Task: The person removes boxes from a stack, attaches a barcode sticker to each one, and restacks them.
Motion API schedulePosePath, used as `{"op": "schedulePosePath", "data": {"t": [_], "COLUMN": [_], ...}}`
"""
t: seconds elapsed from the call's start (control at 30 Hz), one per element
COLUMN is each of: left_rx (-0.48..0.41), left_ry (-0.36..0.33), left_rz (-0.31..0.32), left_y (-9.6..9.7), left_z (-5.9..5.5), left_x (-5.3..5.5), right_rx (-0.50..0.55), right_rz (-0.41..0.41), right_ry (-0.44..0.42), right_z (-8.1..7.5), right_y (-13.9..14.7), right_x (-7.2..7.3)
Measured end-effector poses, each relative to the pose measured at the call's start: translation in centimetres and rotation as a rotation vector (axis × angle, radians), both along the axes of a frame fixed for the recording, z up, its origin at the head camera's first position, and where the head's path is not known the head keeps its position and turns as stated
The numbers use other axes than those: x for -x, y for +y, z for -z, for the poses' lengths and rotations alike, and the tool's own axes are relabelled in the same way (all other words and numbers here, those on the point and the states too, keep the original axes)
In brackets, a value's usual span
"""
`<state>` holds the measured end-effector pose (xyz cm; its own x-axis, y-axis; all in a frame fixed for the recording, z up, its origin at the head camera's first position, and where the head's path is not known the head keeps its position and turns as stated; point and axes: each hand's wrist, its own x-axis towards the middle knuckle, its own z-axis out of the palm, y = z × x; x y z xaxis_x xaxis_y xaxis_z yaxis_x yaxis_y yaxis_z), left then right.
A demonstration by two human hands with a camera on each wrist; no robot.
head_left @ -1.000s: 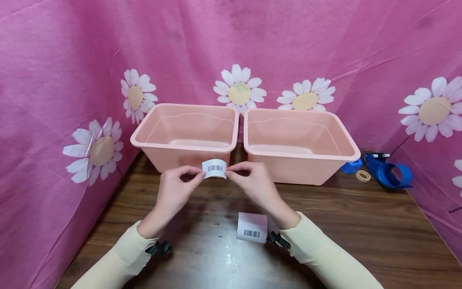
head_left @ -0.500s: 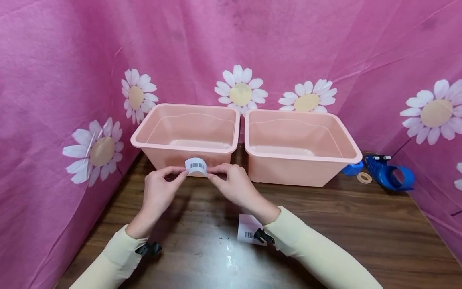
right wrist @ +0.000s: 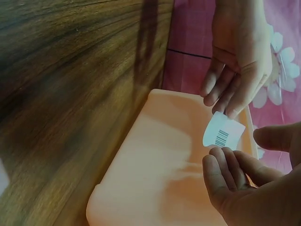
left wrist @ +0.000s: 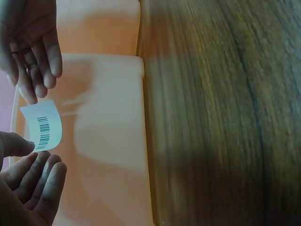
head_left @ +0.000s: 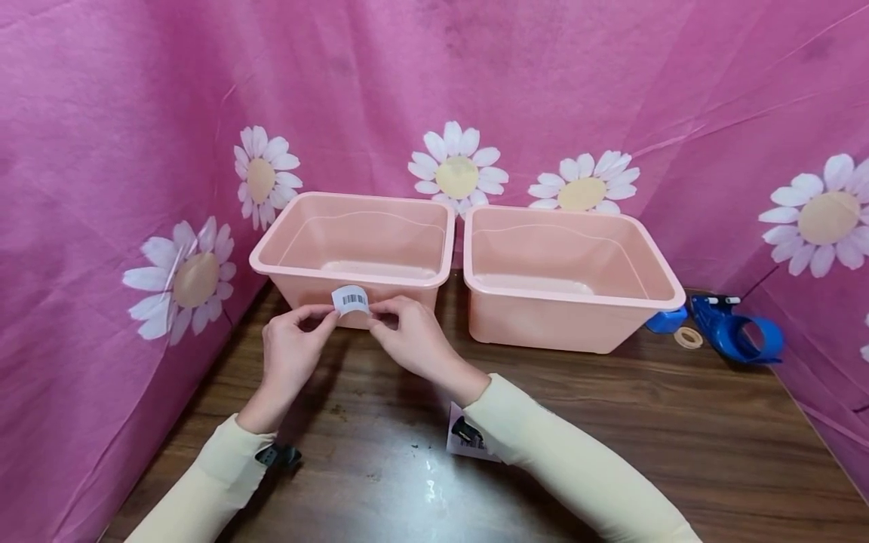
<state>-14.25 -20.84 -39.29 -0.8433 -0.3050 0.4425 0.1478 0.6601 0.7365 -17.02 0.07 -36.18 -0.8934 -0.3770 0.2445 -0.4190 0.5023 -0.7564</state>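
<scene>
A small curved white label with a barcode [head_left: 351, 299] is held up in front of the left pink plastic tub's outer wall [head_left: 407, 296]. My left hand [head_left: 292, 347] pinches its left edge; in the left wrist view the thumb [left wrist: 19, 145] presses on the label's corner. At the opposite edge is my right hand [head_left: 410, 339]. In the right wrist view its thumb [right wrist: 273, 136] stands apart from the fingers, which are close to the label's edge; whether they touch it I cannot tell. A second barcode label [head_left: 456, 446] lies on the table, partly hidden under my right wrist.
A matching pink tub [head_left: 543, 324] stands to the right of the first. Behind it on the right are a blue tape dispenser [head_left: 770, 341], a beige ring [head_left: 681, 338] and another blue item [head_left: 667, 322]. A pink flowered cloth [head_left: 366, 90] surrounds the wooden table [head_left: 611, 392].
Both hands have moved left with the label, from near the gap between the tubs to the left tub's front. My right forearm now covers more of the second label.
</scene>
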Motion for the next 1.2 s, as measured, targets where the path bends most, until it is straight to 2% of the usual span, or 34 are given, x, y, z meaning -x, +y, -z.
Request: {"op": "schedulePosePath", "data": {"t": [0.33, 0.73, 1.2], "left_rx": [0.003, -0.029, -0.006], "left_ry": [-0.014, -0.013, -0.017], "left_rz": [-0.003, 0.045, 0.024], "left_y": [-0.2, -0.2, -0.3], "left_z": [0.4, 0.3, 0.4], "left_x": [0.4, 1.0, 1.3], "right_rx": [0.001, 0.029, 0.019], "right_rz": [0.021, 0.041, 0.073], "right_ry": [-0.024, -0.042, -0.035], "right_z": [0.2, 0.2, 0.8], "right_y": [-0.6, -0.6, -0.7], "right_x": [0.4, 1.1, 1.0]}}
